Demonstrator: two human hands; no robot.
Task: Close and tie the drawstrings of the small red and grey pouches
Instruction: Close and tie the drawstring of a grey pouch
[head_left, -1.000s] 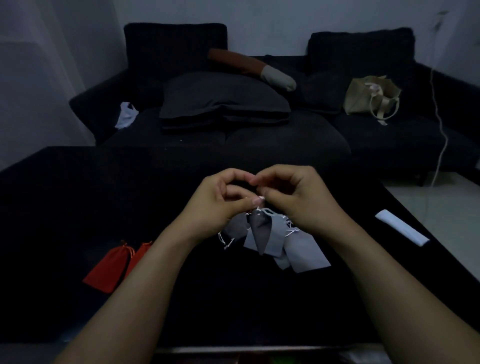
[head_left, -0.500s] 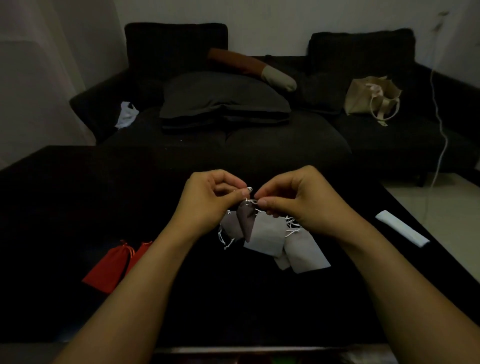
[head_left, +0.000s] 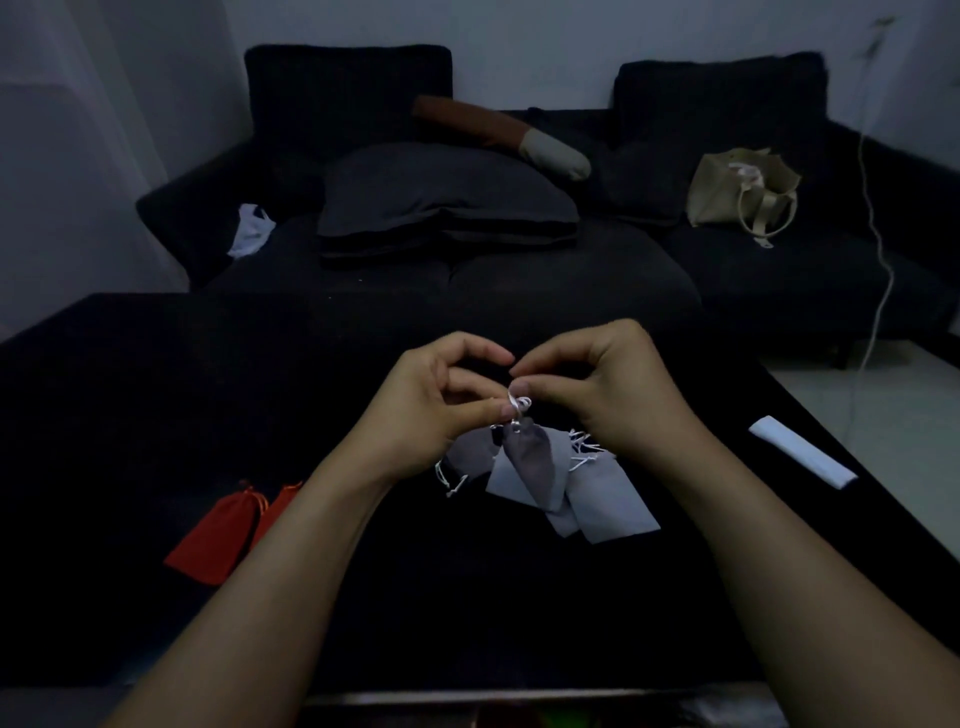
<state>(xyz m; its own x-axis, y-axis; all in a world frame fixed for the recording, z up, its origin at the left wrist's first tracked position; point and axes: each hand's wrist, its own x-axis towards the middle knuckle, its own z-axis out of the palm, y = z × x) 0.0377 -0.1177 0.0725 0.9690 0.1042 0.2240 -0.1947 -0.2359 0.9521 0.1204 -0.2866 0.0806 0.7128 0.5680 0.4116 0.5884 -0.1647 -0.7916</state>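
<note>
The small grey fabric pouch (head_left: 527, 462) hangs by its thin white drawstring (head_left: 519, 404), pinched by the left hand (head_left: 431, 410) and right hand (head_left: 608, 400) above the black table (head_left: 156, 415). Uneven tension may slip the loop, undoing the knot.

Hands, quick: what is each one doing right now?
Left hand: pinches the white drawstring of the grey pouch hanging below it.
Right hand: pinches the same drawstring from the other side.
</note>
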